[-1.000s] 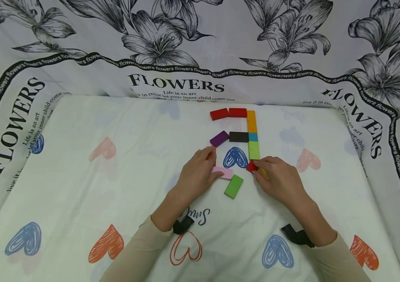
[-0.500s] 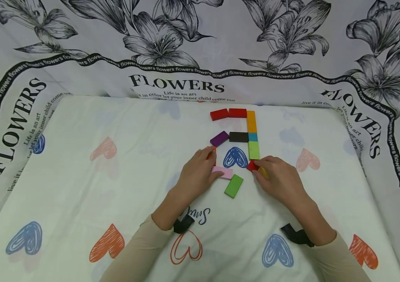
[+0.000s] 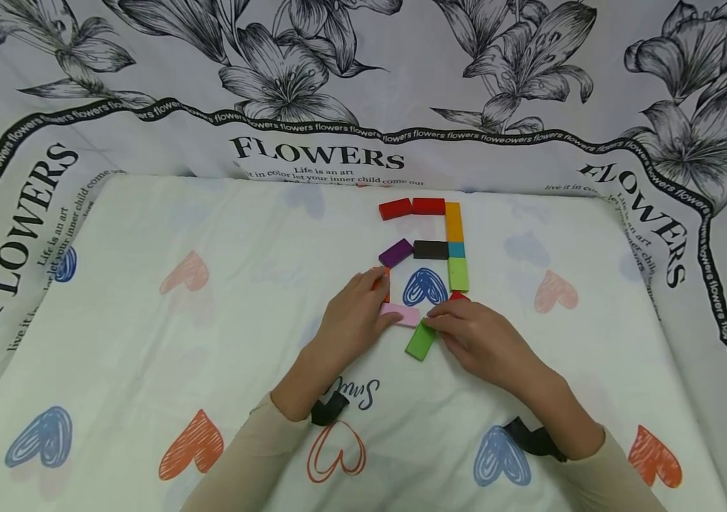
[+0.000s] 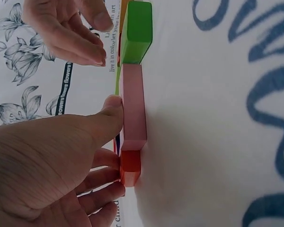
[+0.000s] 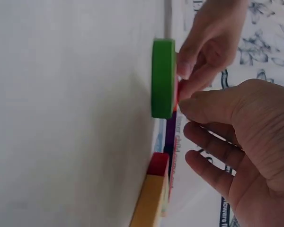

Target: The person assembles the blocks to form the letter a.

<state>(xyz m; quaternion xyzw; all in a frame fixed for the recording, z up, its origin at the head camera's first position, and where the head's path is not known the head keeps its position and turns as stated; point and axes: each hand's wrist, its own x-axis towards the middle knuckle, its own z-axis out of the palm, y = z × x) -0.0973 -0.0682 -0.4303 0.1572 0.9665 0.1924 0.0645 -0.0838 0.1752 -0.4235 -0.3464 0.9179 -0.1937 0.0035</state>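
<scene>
Flat coloured blocks form a chain on the heart-print cloth. My left hand point(image 3: 353, 313) rests at its near left side, thumb touching the pink block point(image 4: 134, 106) and fingertips against the orange-red block point(image 4: 130, 168). My right hand point(image 3: 491, 341) hovers by the green block point(image 3: 420, 340), fingers spread; whether they touch it I cannot tell. That green block lies slanted at the pink block's right end. A red block point(image 3: 459, 296) is partly covered by the right hand in the head view. Beside it, a yellow block point(image 5: 149, 201) shows only in the right wrist view.
Farther up are a purple block point(image 3: 396, 253), a black block point(image 3: 430, 249), a blue block point(image 3: 456, 249), a light green block point(image 3: 458, 274), an orange block point(image 3: 454, 222) and two red blocks point(image 3: 428, 206). Flower-print fabric point(image 3: 312, 64) spreads behind the white cloth point(image 3: 261, 299).
My right hand has let go of the red and yellow blocks and moved left to the green block. The left hand stays at the pink and orange-red blocks.
</scene>
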